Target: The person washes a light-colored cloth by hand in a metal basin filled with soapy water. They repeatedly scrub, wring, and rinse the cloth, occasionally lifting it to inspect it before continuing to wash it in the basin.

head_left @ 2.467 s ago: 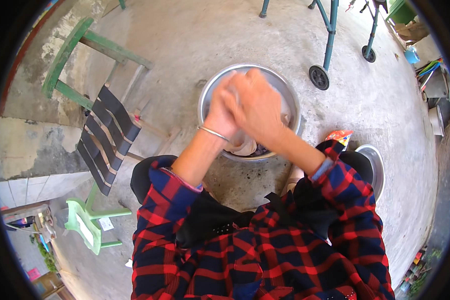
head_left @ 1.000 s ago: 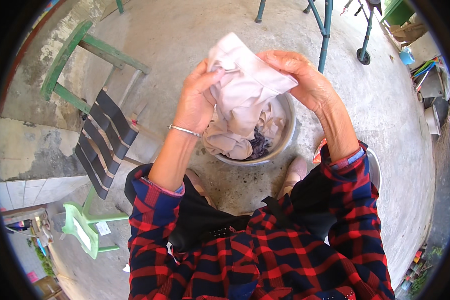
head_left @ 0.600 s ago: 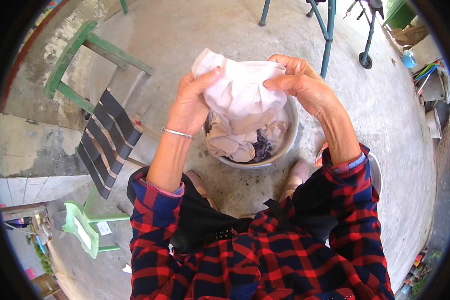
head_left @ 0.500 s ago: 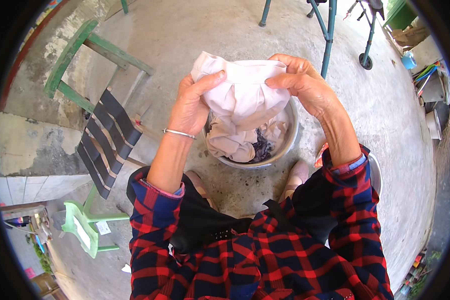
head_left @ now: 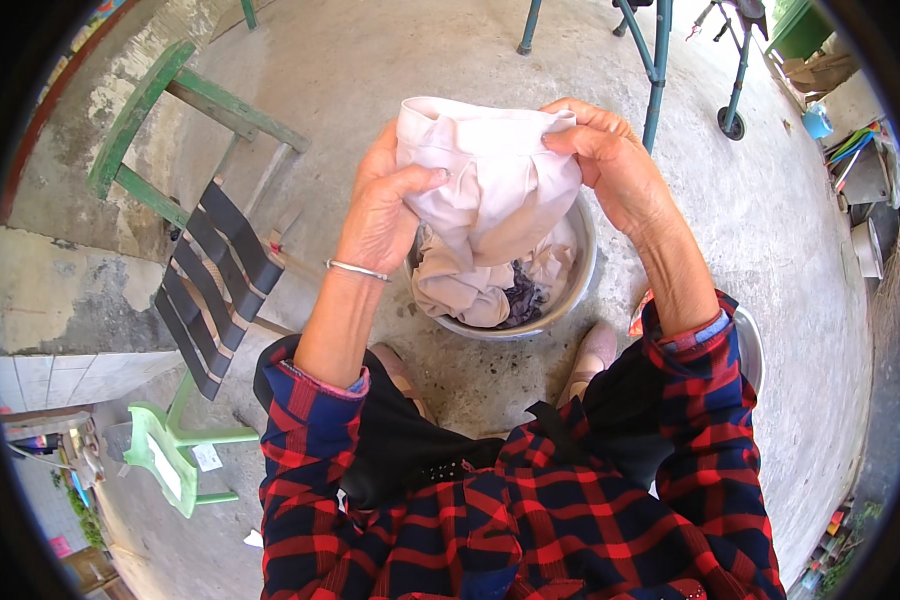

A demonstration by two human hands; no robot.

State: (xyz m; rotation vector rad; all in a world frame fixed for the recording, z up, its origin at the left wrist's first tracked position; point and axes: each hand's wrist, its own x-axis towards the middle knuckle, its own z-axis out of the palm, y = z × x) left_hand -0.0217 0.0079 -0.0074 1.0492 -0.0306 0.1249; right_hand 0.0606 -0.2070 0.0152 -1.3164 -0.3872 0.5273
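A pale pinkish-beige garment (head_left: 490, 175) with a waistband and pleats, which looks like trousers, is held up between my hands. My left hand (head_left: 382, 200) grips the left end of its band, thumb on the front. My right hand (head_left: 615, 165) pinches the band's right end between thumb and fingers. The lower part of the cloth hangs down into a round metal basin (head_left: 582, 285) on the floor. Beside the hanging cloth, a dark wet cloth (head_left: 523, 297) lies in the basin. The basin's far side is hidden behind the garment.
A green wooden frame (head_left: 135, 120) and a chair with black straps (head_left: 220, 285) stand at the left, near a light green plastic stool (head_left: 165, 455). A blue-green walking frame (head_left: 658, 75) is at the far right. Another metal basin (head_left: 750, 345) sits by my right knee.
Both hands have shifted slightly along the band, the right a little farther right. The waistband sits a bit higher, and its folds have changed shape.
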